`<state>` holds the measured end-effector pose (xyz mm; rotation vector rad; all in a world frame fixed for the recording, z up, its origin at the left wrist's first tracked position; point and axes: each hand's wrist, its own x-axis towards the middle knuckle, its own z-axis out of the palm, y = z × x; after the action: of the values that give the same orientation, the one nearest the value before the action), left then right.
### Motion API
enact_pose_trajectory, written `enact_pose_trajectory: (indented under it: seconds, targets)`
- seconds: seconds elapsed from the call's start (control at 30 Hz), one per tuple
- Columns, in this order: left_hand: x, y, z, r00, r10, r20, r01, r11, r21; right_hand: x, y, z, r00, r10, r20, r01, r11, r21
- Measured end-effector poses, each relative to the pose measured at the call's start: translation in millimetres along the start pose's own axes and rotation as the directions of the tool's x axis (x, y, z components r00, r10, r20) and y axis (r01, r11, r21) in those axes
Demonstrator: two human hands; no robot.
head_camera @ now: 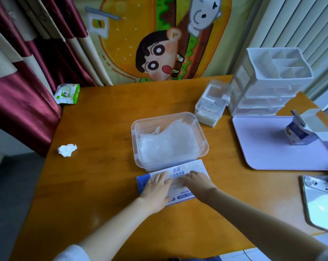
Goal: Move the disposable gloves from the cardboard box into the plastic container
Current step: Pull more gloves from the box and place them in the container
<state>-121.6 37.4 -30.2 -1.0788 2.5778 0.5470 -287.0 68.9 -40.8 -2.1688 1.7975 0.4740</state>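
A clear plastic container [200,132] stands in the middle of the wooden table and holds a pile of translucent disposable gloves [168,144]. Just in front of it lies the flat blue and white cardboard glove box [180,169]. My left hand [156,189] lies palm down on the box's left part with its fingers straight. My right hand [197,182] rests on the box's right part, fingers pointing left toward the middle opening. Between the two hands some thin clear glove film [175,185] shows at the opening. Whether my right fingers pinch it is hidden.
A crumpled white tissue [67,150] lies at the left, a green wet-wipe pack [67,93] at the back left. Small clear boxes [211,108] and a white drawer organiser [268,81] stand at the back right. A lilac tray [263,149] carries an open small carton [300,131]. A phone [319,200] lies at the right edge.
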Motion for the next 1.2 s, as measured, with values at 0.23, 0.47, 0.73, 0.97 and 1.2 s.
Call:
enact_pose_trajectory:
  seconds: [0.23,0.47,0.73,0.97,1.2]
  targets:
    - [3.1,-13.0,0.8,0.992,-0.105,0.072,0.105,0.994,0.007,15.5,-8.3,-10.1,0.988,0.14,0.064,-0.144,0.987,0.069]
    - [4.7,-12.1,-2.1,0.99,-0.108,0.086,0.109,0.994,-0.003,-3.1,0.3,-16.0,0.976,0.153,-0.154,-0.095,0.939,0.331]
    - [5.5,-11.1,-1.9,0.992,-0.1,0.079,0.099,0.995,0.012,-20.3,27.6,-17.8,0.91,0.352,-0.221,-0.15,0.775,0.614]
    - [5.1,-9.5,-4.8,0.99,-0.104,0.099,0.099,0.994,0.056,-15.6,13.6,-24.1,0.943,0.292,-0.161,-0.155,0.811,0.564]
    - [5.3,-10.5,-1.2,0.989,-0.099,0.112,0.094,0.994,0.049,-27.8,27.6,-63.6,0.833,0.393,-0.389,-0.039,0.744,0.667]
